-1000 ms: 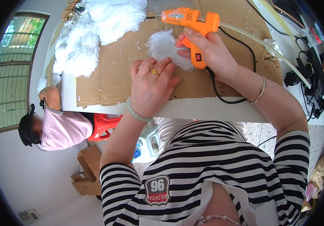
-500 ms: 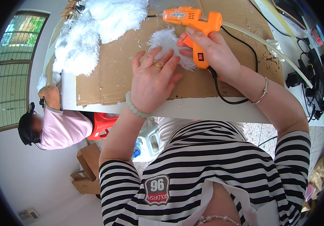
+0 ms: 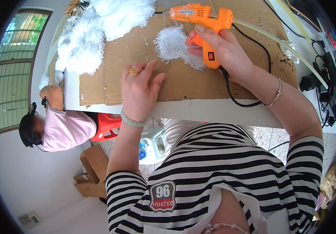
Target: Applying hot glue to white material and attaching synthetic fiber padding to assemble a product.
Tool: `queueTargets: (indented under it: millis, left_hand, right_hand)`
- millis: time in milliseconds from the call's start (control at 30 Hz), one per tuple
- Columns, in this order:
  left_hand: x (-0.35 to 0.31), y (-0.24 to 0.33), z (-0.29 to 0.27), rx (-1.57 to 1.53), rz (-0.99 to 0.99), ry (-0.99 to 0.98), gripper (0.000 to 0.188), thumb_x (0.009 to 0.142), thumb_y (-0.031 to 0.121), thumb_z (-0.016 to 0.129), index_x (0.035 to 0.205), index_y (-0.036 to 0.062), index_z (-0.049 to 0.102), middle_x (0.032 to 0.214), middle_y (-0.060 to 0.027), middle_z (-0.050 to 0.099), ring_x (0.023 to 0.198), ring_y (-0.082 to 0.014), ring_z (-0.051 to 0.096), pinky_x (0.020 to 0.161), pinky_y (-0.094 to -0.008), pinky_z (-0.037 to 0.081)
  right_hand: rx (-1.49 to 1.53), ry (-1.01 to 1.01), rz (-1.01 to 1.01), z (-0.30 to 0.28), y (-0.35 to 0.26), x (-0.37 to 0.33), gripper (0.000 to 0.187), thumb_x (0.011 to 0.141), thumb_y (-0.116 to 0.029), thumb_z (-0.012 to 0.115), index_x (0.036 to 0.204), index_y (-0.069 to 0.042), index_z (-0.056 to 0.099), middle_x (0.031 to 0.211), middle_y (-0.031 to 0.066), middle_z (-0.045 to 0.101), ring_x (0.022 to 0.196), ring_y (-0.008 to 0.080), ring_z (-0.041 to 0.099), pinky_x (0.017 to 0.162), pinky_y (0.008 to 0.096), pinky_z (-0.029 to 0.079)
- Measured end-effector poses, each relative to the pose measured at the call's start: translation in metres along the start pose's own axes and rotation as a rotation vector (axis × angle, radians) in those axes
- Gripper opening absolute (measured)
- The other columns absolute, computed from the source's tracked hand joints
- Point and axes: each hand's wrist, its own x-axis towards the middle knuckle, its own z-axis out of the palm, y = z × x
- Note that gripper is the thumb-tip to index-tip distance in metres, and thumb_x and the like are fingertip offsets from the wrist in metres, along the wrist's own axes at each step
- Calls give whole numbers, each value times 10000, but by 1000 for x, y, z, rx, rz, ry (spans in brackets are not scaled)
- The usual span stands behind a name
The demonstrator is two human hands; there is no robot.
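Note:
My right hand [image 3: 230,54] grips an orange hot glue gun [image 3: 210,39] by its handle, with fingers at the trigger and the nozzle pointing left. A long pale glue stick [image 3: 283,43] sticks out of the gun's rear. Partly behind the gun and my fingers, a small white fluffy piece of fabric [image 3: 171,43] lies on the brown cardboard [image 3: 111,84]. My left hand [image 3: 138,91] rests at the cardboard's near edge, left of the fluffy piece. Its fingers are loosely bent, the thumb stands apart, and nothing shows in it.
A big heap of white fluffy material [image 3: 84,43] covers the far left of the cardboard. The gun's black cord [image 3: 229,93] loops over the table's near edge [image 3: 199,111]. Black plugs and cables [image 3: 324,82] lie at the right. A person in pink [image 3: 70,130] sits at the left.
My left hand has come off the fluffy piece and moved left and nearer to me, uncovering it. My right hand still holds the glue gun in almost the same place.

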Motion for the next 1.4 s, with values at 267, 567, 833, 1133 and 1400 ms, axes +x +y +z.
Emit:
queueTargets:
  millis: [267, 567, 833, 1133, 1400]
  left_hand:
    - [6, 12, 14, 112, 44, -78, 444, 747, 280, 714, 1095, 20, 623, 953, -88, 570, 934, -296, 514, 801, -418, 415]
    - [12, 9, 7, -29, 85, -29, 448, 716, 222, 741, 1074, -15, 613, 922, -101, 599, 928, -303, 526, 833, -411, 418]
    - [8, 25, 7, 6, 108, -52, 494, 717, 194, 737, 1149, 28, 563, 1005, -93, 635, 986, -286, 526, 875, -408, 395]
    - [12, -5, -8, -141, -7, 365, 318, 710, 40, 727, 1010, 44, 622, 952, -89, 638, 913, -267, 550, 816, -387, 422]
    - [33, -14, 16, 9, 116, 85, 225, 779, 186, 701, 947, 39, 675, 892, -109, 619, 889, -303, 553, 812, -391, 428]
  right_hand:
    - [11, -13, 4, 0, 1, -1, 364, 955, -363, 510, 1014, -14, 595, 950, 51, 615, 911, 117, 595, 852, 283, 502]
    - [0, -33, 2, -2, 1, -1, 382, 946, -369, 527, 1045, -6, 589, 977, 49, 616, 915, 114, 594, 846, 270, 498]
    - [-17, -33, 17, 0, -1, -1, 380, 949, -368, 522, 1043, -6, 588, 973, 49, 614, 909, 111, 591, 833, 263, 495]
    - [-54, -48, 36, -4, -1, -1, 363, 950, -380, 517, 1021, -33, 598, 949, 32, 611, 879, 104, 582, 801, 260, 482]
    - [-38, -45, 35, -1, -2, 0, 369, 945, -379, 526, 1031, -26, 592, 962, 38, 611, 886, 107, 580, 790, 259, 479]
